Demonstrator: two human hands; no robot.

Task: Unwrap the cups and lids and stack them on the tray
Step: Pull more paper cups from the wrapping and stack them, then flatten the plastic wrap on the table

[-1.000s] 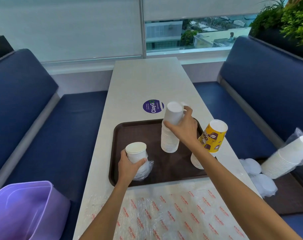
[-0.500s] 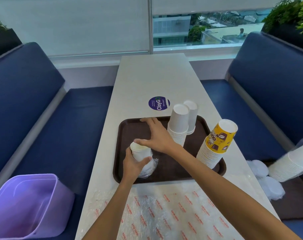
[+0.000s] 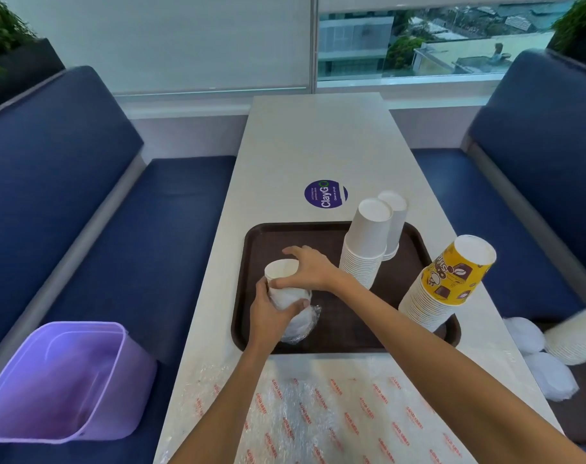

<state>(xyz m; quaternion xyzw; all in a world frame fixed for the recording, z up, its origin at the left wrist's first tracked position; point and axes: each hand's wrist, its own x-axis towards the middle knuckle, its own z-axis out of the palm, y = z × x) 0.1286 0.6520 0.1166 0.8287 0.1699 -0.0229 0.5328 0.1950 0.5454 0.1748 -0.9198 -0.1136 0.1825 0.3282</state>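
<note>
Paper cups, a plastic tray and crinkled film

The tray (image 3: pixel 318 234) looks like dark brown plastic, matt with a fine grainy texture. On its right half the white cups (image 3: pixel 367 239) are plain matt paper. The yellow cups (image 3: pixel 452 279) at its near right corner are paper too, printed and with a slight sheen. The wrapped cups (image 3: pixel 280 267) at the tray's left are matt white paper, their lower part in thin clear wrap (image 3: pixel 303 326), wrinkled and shiny. The table (image 3: pixel 318 139) is pale, smooth and faintly speckled, stone-like. The film (image 3: pixel 318 413) on its near end is clear crinkled plastic with red print. The bin (image 3: pixel 94 406) at near left is smooth lilac plastic, softly glossy. The bench (image 3: pixel 61 155) covering is dark blue and matt; whether it is cloth or leatherette I cannot tell.
</note>
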